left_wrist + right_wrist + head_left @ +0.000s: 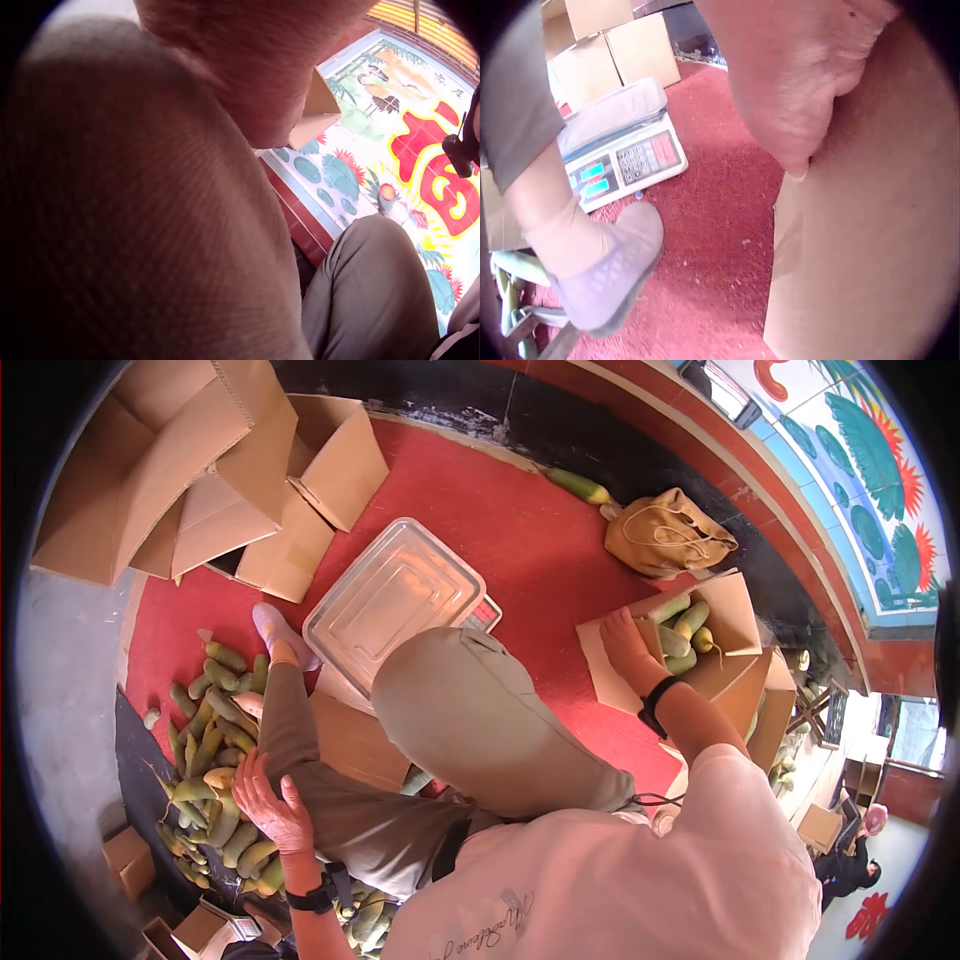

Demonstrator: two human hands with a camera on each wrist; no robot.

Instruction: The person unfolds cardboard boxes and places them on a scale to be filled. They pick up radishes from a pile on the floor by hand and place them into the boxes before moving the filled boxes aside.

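My left hand [268, 805] is beside my bent leg, its fingers loosely extended over a heap of long green radishes [222, 732] on the floor. Blurred skin of that hand [240, 67] fills the top of the left wrist view, against close trouser fabric [150, 210]. My right hand [632, 645] grips the near edge of a cardboard box [598, 672] that holds several green radishes [690, 622]. From the right wrist, the thumb [795, 127] lies along the box's outer wall [870, 247]; the other fingers are hidden there.
Before my knees stands a digital scale [649, 157] topped by a metal tray [400, 585]. Large open cartons [150, 470] crowd the upper left. A tan drawstring bag [665, 532] and a lone radish [578, 486] lie by the wall. Another box [772, 705] stands at right.
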